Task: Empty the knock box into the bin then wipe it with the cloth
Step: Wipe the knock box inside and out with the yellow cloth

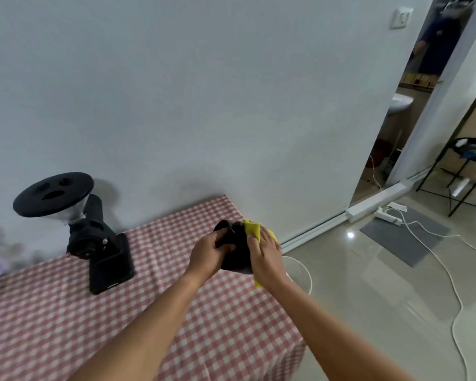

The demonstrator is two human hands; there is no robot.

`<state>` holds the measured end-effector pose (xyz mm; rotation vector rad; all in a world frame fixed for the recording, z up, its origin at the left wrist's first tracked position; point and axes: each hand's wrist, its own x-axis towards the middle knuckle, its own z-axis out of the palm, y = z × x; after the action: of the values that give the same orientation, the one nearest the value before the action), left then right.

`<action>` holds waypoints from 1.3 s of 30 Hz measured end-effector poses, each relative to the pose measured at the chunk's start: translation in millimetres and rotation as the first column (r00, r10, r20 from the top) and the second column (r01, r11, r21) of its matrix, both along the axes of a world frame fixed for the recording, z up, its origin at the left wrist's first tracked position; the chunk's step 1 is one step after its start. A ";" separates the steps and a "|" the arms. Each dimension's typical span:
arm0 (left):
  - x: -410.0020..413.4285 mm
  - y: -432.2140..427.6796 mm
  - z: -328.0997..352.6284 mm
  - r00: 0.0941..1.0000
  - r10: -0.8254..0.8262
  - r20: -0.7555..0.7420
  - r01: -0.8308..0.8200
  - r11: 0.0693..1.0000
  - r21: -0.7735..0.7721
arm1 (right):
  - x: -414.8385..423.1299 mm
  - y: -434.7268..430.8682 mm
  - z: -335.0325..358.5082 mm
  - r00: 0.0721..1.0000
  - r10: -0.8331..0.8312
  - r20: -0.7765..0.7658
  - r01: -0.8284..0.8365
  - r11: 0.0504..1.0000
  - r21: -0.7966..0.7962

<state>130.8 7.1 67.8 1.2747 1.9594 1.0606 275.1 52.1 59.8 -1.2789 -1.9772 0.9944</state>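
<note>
The black knock box (pixel 235 253) is held tilted above the right end of the checked table (pixel 66 325). My left hand (pixel 208 253) grips its left rim, thumb inside the opening. My right hand (pixel 264 254) presses a yellow cloth (pixel 252 228) against the box's right side; one end of the cloth sticks out above my fingers and the other end hangs below my palm. Most of the box's inside is hidden by my hands.
A black coffee grinder (pixel 94 235) with a wide funnel top stands on the table by the wall. Just past the table's right edge a white round rim (pixel 305 270) shows on the tiled floor. White cables (pixel 445 270) and a power strip (pixel 390 214) lie there; a black stand (pixel 465 171) is far right.
</note>
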 end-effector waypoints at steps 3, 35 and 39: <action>-1.2 -1.2 4.6 1.000 -0.009 -0.016 0.010 0.998 0.054 | 2.8 6.2 5.8 0.996 -0.084 -0.034 0.082 0.996 -0.045; -5.8 1.5 32.0 0.949 -0.188 -0.254 0.248 0.940 0.232 | 11.2 10.3 37.4 0.981 0.002 -0.195 -0.009 0.999 -0.036; -5.0 3.0 37.4 0.912 -0.267 -0.311 0.338 0.919 0.204 | 8.2 12.2 43.0 0.963 0.059 -0.262 -0.066 0.998 -0.018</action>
<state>125.7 10.1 105.2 1.8930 1.7704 1.0403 283.3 64.3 102.8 -1.0439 -1.8146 1.1596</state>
